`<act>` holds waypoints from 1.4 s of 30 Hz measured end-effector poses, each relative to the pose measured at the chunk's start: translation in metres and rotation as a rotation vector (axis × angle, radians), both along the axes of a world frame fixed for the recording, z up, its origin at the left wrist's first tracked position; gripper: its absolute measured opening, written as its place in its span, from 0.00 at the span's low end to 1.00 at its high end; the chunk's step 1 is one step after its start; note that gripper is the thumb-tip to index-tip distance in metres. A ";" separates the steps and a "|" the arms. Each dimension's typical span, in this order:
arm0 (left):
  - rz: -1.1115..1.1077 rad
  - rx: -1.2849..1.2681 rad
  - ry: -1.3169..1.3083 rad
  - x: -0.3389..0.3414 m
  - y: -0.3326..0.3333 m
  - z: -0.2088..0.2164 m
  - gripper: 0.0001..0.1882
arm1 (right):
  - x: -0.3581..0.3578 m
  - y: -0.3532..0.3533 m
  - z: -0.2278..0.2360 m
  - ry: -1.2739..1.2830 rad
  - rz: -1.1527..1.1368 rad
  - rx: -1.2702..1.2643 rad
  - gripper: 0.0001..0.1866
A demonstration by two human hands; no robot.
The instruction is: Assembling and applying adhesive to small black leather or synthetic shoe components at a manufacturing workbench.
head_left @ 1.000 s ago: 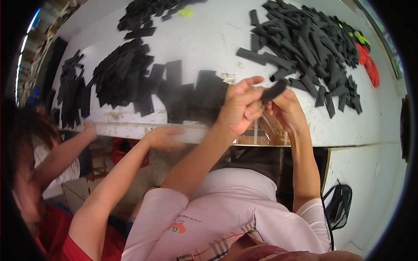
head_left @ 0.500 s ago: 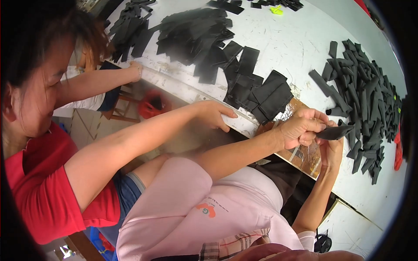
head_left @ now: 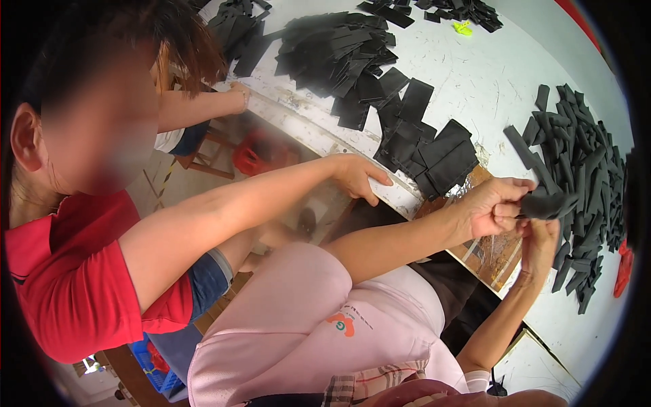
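Observation:
Over the near edge of the white table, my left hand (head_left: 498,209) is closed on one side of a black fabric piece (head_left: 550,205). My right hand (head_left: 540,245) pinches the same piece from below, its fingertips close to the left ones. The fabric looks curved and folded, and its far end overlaps the heap behind it in view. Left of my hands lies a loose stack of flat black fabric pieces (head_left: 444,157). To the right spreads a heap of narrow black fabric tubes (head_left: 576,169).
A co-worker in a red shirt (head_left: 74,285) sits at my left, one hand (head_left: 361,178) on the table edge (head_left: 319,146). More flat black pieces (head_left: 332,51) lie farther back, near a bright yellow scrap (head_left: 462,28). A red stool-like object (head_left: 247,159) stands below.
The black fabric piece has turned and bent, now showing a rounder, curled shape between my hands. The whole view has shifted, so the table and heaps sit farther right and lower.

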State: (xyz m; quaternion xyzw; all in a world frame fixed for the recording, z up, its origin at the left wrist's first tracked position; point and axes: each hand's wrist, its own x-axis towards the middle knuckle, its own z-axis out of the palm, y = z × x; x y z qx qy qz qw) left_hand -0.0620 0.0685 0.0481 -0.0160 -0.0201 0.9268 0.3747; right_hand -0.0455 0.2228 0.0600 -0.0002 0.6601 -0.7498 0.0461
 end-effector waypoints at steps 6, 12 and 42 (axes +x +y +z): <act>-0.014 -0.319 0.096 0.010 -0.004 -0.012 0.07 | 0.006 -0.002 -0.014 -0.024 0.051 -0.154 0.09; 0.086 -0.318 0.282 0.016 0.001 0.021 0.10 | 0.004 0.006 0.000 0.075 -0.033 -0.077 0.16; 1.001 -1.184 1.267 -0.002 0.000 0.041 0.02 | 0.030 -0.010 0.042 0.452 0.003 0.884 0.25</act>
